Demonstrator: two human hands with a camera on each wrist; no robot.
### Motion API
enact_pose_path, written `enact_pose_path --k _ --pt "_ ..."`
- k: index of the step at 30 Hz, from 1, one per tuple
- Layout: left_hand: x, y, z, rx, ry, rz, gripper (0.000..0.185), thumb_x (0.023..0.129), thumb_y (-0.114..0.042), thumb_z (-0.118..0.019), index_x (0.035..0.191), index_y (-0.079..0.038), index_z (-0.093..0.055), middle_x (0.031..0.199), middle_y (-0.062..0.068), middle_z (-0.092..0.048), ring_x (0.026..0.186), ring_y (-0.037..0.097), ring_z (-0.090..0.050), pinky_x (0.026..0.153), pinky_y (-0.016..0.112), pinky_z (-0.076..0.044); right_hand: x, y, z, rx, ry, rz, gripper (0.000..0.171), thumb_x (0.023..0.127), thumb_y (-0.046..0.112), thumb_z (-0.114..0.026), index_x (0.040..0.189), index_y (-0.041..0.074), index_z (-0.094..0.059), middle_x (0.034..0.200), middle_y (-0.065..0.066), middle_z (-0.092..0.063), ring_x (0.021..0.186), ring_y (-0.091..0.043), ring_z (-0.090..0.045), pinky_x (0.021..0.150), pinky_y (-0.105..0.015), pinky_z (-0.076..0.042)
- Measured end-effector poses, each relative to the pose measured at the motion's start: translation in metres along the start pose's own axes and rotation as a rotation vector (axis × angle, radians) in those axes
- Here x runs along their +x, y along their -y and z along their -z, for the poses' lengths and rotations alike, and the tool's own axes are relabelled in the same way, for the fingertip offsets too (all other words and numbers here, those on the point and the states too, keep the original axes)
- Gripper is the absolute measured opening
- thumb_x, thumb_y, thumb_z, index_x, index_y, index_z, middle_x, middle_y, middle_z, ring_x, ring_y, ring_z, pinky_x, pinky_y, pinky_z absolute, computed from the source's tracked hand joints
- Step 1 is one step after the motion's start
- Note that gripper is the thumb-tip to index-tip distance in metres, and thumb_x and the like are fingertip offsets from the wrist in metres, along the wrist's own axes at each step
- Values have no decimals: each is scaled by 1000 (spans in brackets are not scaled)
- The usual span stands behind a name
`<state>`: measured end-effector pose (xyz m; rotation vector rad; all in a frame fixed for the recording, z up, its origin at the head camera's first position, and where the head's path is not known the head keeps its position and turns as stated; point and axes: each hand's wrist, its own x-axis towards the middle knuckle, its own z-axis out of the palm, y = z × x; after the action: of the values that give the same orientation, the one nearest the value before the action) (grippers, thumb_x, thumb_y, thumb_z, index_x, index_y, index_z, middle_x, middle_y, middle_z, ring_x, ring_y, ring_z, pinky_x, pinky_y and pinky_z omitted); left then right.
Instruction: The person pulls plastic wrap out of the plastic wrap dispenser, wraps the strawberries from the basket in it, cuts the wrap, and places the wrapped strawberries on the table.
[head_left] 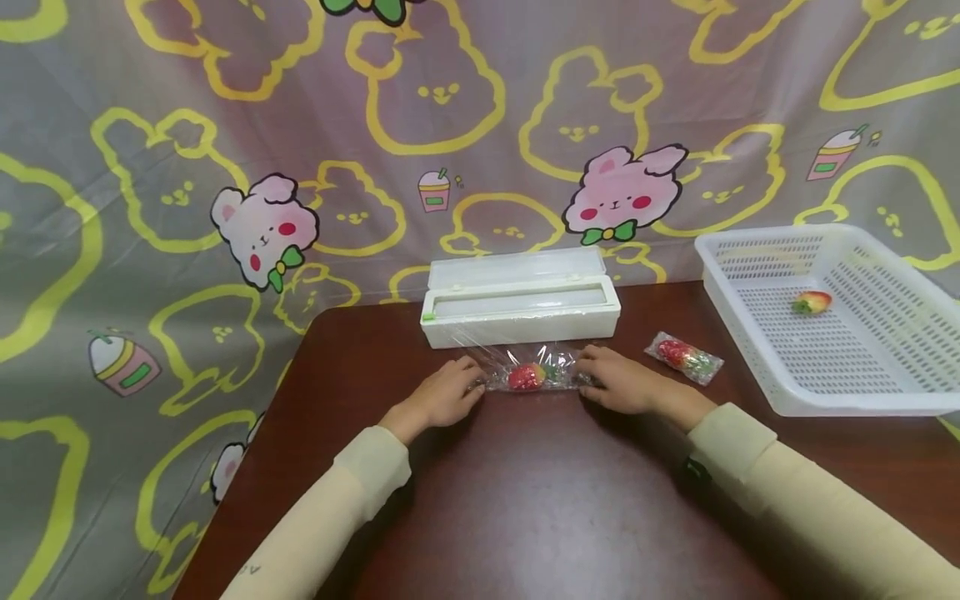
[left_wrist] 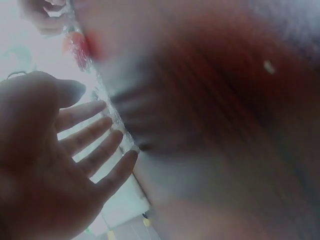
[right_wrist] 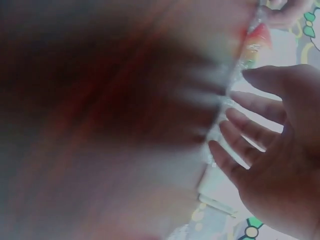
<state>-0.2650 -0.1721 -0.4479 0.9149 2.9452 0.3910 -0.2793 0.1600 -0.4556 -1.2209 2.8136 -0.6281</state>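
A red strawberry (head_left: 527, 377) with a green top lies in clear plastic wrap (head_left: 495, 358) that stretches back to a white wrap dispenser box (head_left: 517, 325). On the strawberry's left, my left hand (head_left: 448, 390) touches the wrap with its fingertips. My right hand (head_left: 621, 380) touches the wrap on the other side. Both wrist views show the fingers of the left hand (left_wrist: 60, 145) and the right hand (right_wrist: 280, 135) spread and fairly straight along the wrap's near edge. Whether either thumb pinches the film is hard to see.
Right of my right hand lies a wrapped strawberry (head_left: 684, 357). A white plastic basket (head_left: 862, 404) at the right holds an unwrapped strawberry (head_left: 812, 302). The dispenser's lid (head_left: 517, 267) stands raised against a patterned curtain (head_left: 480, 175). Everything rests on a dark red-brown table (head_left: 510, 500).
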Motion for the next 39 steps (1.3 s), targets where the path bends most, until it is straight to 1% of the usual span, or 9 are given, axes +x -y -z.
enact_pose_path --k 5,8,12,21,26,30,33,35,39 --pt "4 5 13 -32 -83 30 24 104 -19 -57 120 -6 -70 116 8 -64 107 25 -62 92 45 -52 12 7 15 -4 51 -6 33 96 11 -67 125 -4 -66 119 -17 -60 110 -33 -60 96 -53 -51" --pt "12 5 28 -84 -161 48 24 104 -19 -58 120 -4 -69 113 8 -65 104 25 -64 90 45 -53 22 14 25 -15 26 1 30 96 12 -67 123 -3 -67 115 -14 -62 106 -31 -63 93 -52 -52" --pt "26 12 40 -124 -192 67 26 105 -19 -56 121 -2 -69 110 10 -65 100 25 -64 89 44 -54 42 29 38 -9 -21 55 24 96 12 -68 117 0 -69 111 -13 -65 100 -28 -65 89 -48 -54" --pt "27 46 24 -149 -154 173 18 105 -17 -54 112 -8 -68 93 4 -65 82 20 -60 77 41 -52 82 69 53 -36 3 100 24 99 18 -67 117 4 -71 114 -11 -68 105 -28 -66 93 -45 -53" --pt "31 49 21 -156 -190 165 17 105 -18 -55 107 -8 -68 92 3 -65 84 20 -59 79 41 -51 113 91 54 -62 -21 104 24 98 9 -61 119 5 -71 116 -8 -69 105 -25 -67 93 -43 -54" --pt "35 46 23 -141 -204 163 15 105 -18 -55 101 -9 -66 90 6 -65 83 23 -61 77 43 -52 150 106 45 -125 -17 165 44 90 -4 -53 133 1 -63 130 -11 -65 115 -28 -64 102 -42 -50" --pt "34 45 23 -148 -194 176 16 104 -16 -55 107 -6 -68 100 10 -69 89 26 -65 81 44 -54 177 116 31 -176 67 184 64 87 -4 -56 150 2 -47 150 -14 -51 134 -30 -53 113 -41 -41" --pt "31 46 24 -151 -177 186 26 101 -16 -57 122 -2 -66 119 14 -68 107 28 -65 92 45 -53 192 121 20 -209 149 161 74 89 -2 -60 158 4 -34 160 -12 -40 144 -29 -43 118 -39 -35" --pt "22 50 24 -176 -167 205 47 96 -14 -62 137 7 -56 141 23 -56 128 36 -55 106 47 -47 213 130 4 -247 267 100 82 90 2 -64 162 5 -24 165 -9 -32 147 -27 -38 119 -36 -31"
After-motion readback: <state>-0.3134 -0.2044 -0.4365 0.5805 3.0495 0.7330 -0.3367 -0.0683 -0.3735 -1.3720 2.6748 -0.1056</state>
